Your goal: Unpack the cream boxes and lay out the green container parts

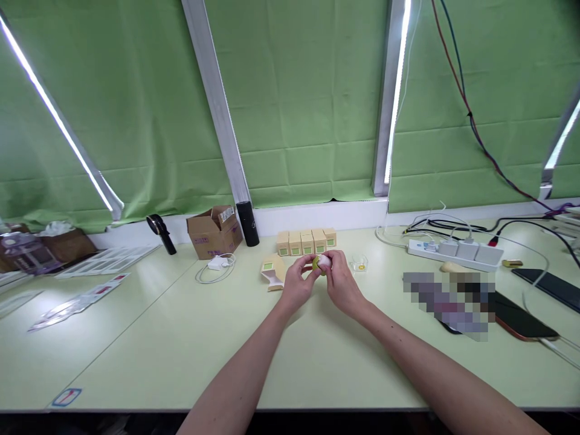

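Both of my hands meet above the table, gripping one small rounded object (323, 263) with a yellow-green side and a whitish-pink side. My left hand (299, 281) pinches its green side, and my right hand (341, 281) pinches the pale side. The fingers hide much of it, so its exact kind is unclear. Just left of my left hand lies an opened small kraft box (273, 272). Behind my hands stands a row of several small kraft boxes (307, 243) with green labels. A small clear plastic piece (359, 264) with a yellow spot rests right of my right hand.
At the back left are a cardboard carton (214, 234), a black cylinder (247, 224), a handheld fan (161, 233) and a white charger with cable (218, 263). A power strip (455, 254), cables and phones (521, 317) lie to the right. Green blinds (308, 109) hang behind.
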Demonstrator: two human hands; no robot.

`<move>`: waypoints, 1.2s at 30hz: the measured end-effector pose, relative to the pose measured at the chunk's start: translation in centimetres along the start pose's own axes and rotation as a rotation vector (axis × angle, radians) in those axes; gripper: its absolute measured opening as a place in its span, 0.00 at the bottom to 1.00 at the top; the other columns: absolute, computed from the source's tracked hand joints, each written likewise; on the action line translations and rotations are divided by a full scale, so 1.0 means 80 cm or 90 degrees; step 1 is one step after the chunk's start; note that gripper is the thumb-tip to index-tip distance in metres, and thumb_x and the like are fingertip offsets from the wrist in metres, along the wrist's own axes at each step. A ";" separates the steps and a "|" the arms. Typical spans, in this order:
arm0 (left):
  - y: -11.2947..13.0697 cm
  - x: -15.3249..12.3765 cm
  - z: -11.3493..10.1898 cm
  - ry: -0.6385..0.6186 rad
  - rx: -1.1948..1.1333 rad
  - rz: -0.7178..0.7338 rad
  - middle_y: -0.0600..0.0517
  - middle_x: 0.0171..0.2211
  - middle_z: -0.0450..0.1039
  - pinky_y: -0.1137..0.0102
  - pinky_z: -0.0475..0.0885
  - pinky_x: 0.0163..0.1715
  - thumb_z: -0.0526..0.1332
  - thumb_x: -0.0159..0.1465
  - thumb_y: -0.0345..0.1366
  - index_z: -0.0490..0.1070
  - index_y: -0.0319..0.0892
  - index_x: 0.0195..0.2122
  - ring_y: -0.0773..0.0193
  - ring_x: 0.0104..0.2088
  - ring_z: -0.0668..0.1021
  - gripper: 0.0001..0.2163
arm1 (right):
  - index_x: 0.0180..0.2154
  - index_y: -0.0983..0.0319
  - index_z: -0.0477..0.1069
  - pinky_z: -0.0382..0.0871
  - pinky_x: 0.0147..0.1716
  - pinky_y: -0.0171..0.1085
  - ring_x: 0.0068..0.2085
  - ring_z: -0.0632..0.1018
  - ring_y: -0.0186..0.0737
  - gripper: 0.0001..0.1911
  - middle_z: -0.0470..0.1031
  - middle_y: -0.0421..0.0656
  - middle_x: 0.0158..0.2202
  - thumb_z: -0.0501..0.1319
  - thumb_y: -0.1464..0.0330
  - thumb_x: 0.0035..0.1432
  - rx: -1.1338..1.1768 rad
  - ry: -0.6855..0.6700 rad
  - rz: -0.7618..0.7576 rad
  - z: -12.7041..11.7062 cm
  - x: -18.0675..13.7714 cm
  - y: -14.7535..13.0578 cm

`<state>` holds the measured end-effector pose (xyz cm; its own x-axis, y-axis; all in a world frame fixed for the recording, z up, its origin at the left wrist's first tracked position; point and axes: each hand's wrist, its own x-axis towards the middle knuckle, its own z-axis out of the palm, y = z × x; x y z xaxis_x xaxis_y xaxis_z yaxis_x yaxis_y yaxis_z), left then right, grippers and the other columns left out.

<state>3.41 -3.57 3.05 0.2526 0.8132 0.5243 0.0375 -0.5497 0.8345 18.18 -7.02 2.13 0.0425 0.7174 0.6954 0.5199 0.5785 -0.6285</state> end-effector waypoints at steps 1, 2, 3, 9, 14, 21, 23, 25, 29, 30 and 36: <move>-0.001 0.000 0.001 0.001 -0.008 -0.003 0.42 0.51 0.78 0.56 0.77 0.54 0.68 0.63 0.39 0.75 0.40 0.50 0.54 0.51 0.80 0.15 | 0.50 0.59 0.63 0.74 0.48 0.50 0.48 0.74 0.49 0.15 0.67 0.52 0.49 0.46 0.58 0.73 0.012 0.002 0.018 0.000 0.000 0.000; -0.002 -0.001 0.001 0.002 -0.014 -0.007 0.42 0.50 0.78 0.57 0.77 0.53 0.68 0.63 0.39 0.76 0.40 0.49 0.54 0.51 0.80 0.15 | 0.50 0.59 0.63 0.74 0.47 0.50 0.48 0.74 0.49 0.15 0.68 0.52 0.49 0.47 0.57 0.73 0.025 0.010 0.036 0.000 0.001 0.001; -0.003 -0.001 0.002 0.004 -0.021 -0.012 0.42 0.50 0.78 0.57 0.77 0.53 0.68 0.63 0.39 0.76 0.40 0.49 0.53 0.51 0.80 0.15 | 0.49 0.59 0.64 0.73 0.47 0.50 0.48 0.74 0.49 0.17 0.68 0.52 0.49 0.47 0.55 0.72 0.040 0.027 0.058 -0.001 0.003 0.002; -0.014 -0.001 0.002 0.029 -0.092 -0.045 0.42 0.49 0.78 0.57 0.78 0.52 0.70 0.61 0.42 0.76 0.40 0.49 0.52 0.53 0.78 0.18 | 0.46 0.57 0.70 0.73 0.47 0.49 0.42 0.78 0.46 0.23 0.76 0.45 0.43 0.60 0.46 0.63 0.349 0.120 0.260 -0.014 0.021 0.013; -0.019 0.000 0.002 0.073 -0.117 -0.031 0.41 0.52 0.77 0.59 0.78 0.52 0.70 0.61 0.44 0.74 0.41 0.53 0.52 0.56 0.76 0.21 | 0.36 0.59 0.76 0.74 0.39 0.43 0.41 0.78 0.44 0.19 0.79 0.45 0.40 0.71 0.51 0.54 0.694 0.084 0.368 -0.027 0.028 0.012; -0.025 0.002 -0.002 0.146 -0.125 -0.023 0.41 0.53 0.75 0.59 0.77 0.53 0.69 0.63 0.46 0.72 0.40 0.54 0.52 0.56 0.76 0.22 | 0.40 0.57 0.77 0.75 0.42 0.45 0.45 0.80 0.46 0.15 0.82 0.45 0.43 0.70 0.55 0.56 0.789 -0.001 0.367 -0.038 0.027 0.000; -0.024 0.002 -0.002 0.159 -0.119 -0.021 0.41 0.53 0.75 0.58 0.78 0.53 0.69 0.63 0.46 0.72 0.40 0.54 0.52 0.56 0.77 0.22 | 0.42 0.55 0.76 0.76 0.43 0.47 0.45 0.81 0.47 0.16 0.81 0.44 0.42 0.69 0.53 0.57 0.757 0.001 0.354 -0.038 0.027 0.001; -0.022 0.002 -0.003 0.169 -0.110 -0.019 0.41 0.52 0.76 0.58 0.78 0.52 0.69 0.62 0.47 0.73 0.40 0.53 0.52 0.56 0.77 0.22 | 0.44 0.54 0.74 0.77 0.45 0.51 0.45 0.81 0.49 0.18 0.81 0.44 0.42 0.67 0.51 0.58 0.699 0.012 0.336 -0.039 0.028 0.002; -0.019 0.002 -0.004 0.176 -0.102 -0.020 0.41 0.52 0.76 0.58 0.78 0.51 0.69 0.63 0.47 0.73 0.40 0.53 0.52 0.55 0.77 0.22 | 0.47 0.52 0.73 0.77 0.48 0.55 0.45 0.81 0.49 0.22 0.79 0.43 0.42 0.69 0.50 0.55 0.609 0.042 0.296 -0.040 0.030 0.003; -0.019 0.002 -0.004 0.177 -0.100 -0.021 0.41 0.52 0.76 0.58 0.78 0.51 0.69 0.63 0.47 0.73 0.40 0.54 0.51 0.55 0.77 0.22 | 0.47 0.52 0.73 0.76 0.49 0.54 0.45 0.80 0.48 0.22 0.78 0.42 0.41 0.71 0.51 0.53 0.600 0.050 0.287 -0.040 0.030 0.003; -0.022 0.003 -0.004 0.182 -0.088 -0.026 0.40 0.53 0.76 0.57 0.79 0.51 0.69 0.62 0.48 0.74 0.40 0.54 0.51 0.56 0.76 0.23 | 0.48 0.56 0.71 0.75 0.44 0.46 0.40 0.77 0.40 0.29 0.73 0.41 0.43 0.75 0.59 0.45 0.460 0.132 0.269 -0.038 0.033 0.010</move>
<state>3.10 -2.37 1.77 -0.0292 0.8654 0.5002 -0.0953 -0.5006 0.8604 21.29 -5.83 4.57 0.3022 0.8834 0.3581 -0.2419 0.4344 -0.8676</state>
